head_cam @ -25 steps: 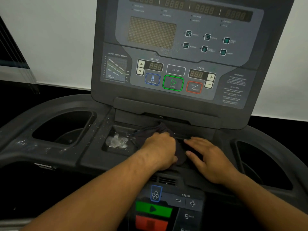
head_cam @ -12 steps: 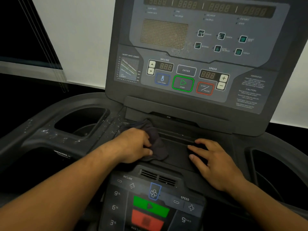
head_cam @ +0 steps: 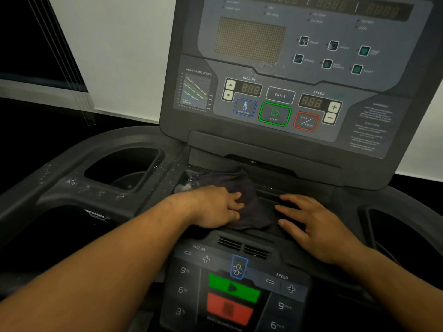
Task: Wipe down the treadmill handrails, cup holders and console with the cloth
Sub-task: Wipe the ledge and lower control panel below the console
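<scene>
Pale wall [head_cam: 115,56] is filling the background behind the treadmill, with a dark window strip [head_cam: 36,44] showing at upper left. Console [head_cam: 299,68] is standing upright at centre; the INCLINE and SPEED readouts are each showing 888. Dark cloth [head_cam: 242,188] is lying bunched in the shallow tray [head_cam: 311,185] just below the console base, toward its left end. Left hand [head_cam: 215,207] is gripping the cloth, fingers curled into the fabric and pressing it down on the tray. Right hand [head_cam: 318,226] is resting flat on the tray just beside the cloth, fingers straight and spread, holding nothing. White foam residue [head_cam: 184,186] is sitting at the cloth's left edge, and droplets are speckling the rim of the left cup holder [head_cam: 124,168]. Right cup holder [head_cam: 395,236] is lying mostly in shadow. Lower control panel [head_cam: 235,288], with green and red keys, is sitting between the forearms.
</scene>
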A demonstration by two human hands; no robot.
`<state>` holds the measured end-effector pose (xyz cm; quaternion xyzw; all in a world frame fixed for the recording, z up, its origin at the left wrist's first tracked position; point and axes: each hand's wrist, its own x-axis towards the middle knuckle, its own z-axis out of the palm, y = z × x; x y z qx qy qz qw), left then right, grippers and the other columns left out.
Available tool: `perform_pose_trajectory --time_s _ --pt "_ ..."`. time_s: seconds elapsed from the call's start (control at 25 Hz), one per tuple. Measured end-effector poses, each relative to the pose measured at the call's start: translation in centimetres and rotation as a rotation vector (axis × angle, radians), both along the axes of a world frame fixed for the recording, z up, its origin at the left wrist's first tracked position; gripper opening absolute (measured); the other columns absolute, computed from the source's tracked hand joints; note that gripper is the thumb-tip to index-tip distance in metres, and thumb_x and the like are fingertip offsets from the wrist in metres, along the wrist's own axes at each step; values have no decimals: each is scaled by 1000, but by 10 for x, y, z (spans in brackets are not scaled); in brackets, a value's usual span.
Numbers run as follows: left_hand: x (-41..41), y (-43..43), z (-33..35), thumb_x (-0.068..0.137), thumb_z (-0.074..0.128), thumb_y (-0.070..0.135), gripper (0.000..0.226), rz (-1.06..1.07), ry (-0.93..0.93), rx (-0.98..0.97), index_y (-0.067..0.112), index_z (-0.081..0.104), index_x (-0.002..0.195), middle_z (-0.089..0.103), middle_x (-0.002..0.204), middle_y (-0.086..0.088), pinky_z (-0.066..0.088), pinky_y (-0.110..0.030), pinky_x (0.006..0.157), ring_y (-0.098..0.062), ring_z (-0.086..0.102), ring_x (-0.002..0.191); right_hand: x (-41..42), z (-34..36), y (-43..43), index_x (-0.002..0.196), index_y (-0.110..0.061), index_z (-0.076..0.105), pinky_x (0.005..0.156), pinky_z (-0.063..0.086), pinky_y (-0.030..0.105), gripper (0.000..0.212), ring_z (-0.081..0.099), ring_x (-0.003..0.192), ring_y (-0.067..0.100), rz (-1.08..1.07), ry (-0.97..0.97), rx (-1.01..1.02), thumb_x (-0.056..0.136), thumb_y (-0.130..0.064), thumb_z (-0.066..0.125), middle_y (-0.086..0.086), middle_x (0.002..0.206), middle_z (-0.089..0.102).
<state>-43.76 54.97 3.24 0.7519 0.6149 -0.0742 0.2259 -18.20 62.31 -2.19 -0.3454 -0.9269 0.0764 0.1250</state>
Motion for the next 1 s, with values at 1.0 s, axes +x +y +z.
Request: perform_pose_trajectory --time_s 1.0 --pt "-58 -66 -19 101 10 53 60 229 201 250 28 28 152 13 163 3 7 -34 121 -17 7 150 -46 -9 -16 112 -23 73 99 44 20 43 60 109 -1 28 278 -3 93 -52 47 -14 112 70"
